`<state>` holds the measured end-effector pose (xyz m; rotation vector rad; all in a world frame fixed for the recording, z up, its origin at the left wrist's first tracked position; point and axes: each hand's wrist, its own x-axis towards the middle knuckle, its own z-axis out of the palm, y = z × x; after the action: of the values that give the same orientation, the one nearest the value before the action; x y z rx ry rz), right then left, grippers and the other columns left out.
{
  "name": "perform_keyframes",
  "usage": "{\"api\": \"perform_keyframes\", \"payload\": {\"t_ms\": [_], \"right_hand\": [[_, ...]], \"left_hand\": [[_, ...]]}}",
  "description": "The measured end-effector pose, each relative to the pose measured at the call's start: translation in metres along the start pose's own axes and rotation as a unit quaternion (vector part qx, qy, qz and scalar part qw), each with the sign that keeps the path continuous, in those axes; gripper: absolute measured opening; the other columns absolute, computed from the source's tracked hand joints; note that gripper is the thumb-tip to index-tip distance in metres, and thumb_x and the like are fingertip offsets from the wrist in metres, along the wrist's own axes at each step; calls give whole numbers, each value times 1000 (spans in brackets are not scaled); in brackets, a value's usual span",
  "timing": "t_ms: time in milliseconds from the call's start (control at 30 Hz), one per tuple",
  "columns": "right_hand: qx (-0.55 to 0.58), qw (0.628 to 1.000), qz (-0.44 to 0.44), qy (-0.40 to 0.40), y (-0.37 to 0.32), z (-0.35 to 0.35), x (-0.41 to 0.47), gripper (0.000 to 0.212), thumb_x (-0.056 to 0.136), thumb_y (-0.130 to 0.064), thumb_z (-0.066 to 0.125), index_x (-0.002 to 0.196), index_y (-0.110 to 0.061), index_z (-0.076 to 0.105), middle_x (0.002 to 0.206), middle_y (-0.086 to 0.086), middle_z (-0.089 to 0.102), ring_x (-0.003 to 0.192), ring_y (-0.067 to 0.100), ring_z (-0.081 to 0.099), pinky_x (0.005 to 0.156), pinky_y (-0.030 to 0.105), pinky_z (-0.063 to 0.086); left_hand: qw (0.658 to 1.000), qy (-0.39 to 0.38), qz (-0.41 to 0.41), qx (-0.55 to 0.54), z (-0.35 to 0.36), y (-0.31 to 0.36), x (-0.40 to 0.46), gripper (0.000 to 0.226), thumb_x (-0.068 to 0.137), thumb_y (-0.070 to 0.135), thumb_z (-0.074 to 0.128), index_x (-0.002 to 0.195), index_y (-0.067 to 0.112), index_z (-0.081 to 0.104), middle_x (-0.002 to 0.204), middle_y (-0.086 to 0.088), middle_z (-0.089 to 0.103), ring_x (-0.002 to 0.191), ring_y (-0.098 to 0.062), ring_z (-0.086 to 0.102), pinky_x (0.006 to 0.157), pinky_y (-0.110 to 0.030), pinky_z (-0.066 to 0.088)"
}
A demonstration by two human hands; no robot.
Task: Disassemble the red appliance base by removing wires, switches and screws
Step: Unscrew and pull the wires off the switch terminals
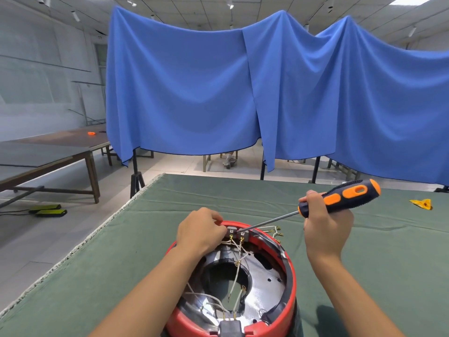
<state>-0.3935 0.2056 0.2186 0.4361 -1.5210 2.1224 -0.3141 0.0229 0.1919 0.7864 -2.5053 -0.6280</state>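
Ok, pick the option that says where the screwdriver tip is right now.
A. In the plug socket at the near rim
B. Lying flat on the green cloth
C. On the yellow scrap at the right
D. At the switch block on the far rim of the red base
D: the right hand holds the screwdriver with its tip at the switch block on the far rim of the red appliance base, where the left hand pinches.

Head cam only; looks fwd & down, close over green table; drape beyond.

Red appliance base lies open on green cloth; white wires cross its shiny interior; switches sit at far rim.
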Motion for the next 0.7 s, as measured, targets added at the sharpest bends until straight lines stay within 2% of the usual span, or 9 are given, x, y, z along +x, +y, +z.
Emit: {"api": "perform_keyframes", "payload": {"t_ms": [233,400,500,700], "right_hand": [[25,999,-35,-26,3,14,-5,27,77,-22,59,51,-20,56,44,-13,56,45,2,52,50,11,41],[24,997,-56,-37,3,16,-2,33,79,-19,59,47,-24,53,42,-16,52,43,1,50,50,9,40],[27,998,-54,-30,5,16,0,35,80,-18,59,45,-26,58,42,-16,54,43,1,51,50,9,41],[20,999,-24,-6,7,12,6,28,76,-29,61,49,-25,62,44,-11,56,43,8,49,49,24,41]], "left_hand": [[1000,-20,-14,-14,0,-1,6,24,80,40,51,89,37,72,88,8,72,92,-20,63,83,-31,48],[1000,-20,-8,-15,3,0,10,22,79,40,53,87,37,73,88,8,72,91,-20,63,79,-29,45],[1000,-16,-4,-13,4,-1,11,21,80,40,52,86,38,72,90,8,72,92,-21,63,77,-29,42],[1000,-14,3,-14,4,-2,10,20,81,39,53,86,37,72,91,7,72,93,-21,63,77,-30,42]]}}
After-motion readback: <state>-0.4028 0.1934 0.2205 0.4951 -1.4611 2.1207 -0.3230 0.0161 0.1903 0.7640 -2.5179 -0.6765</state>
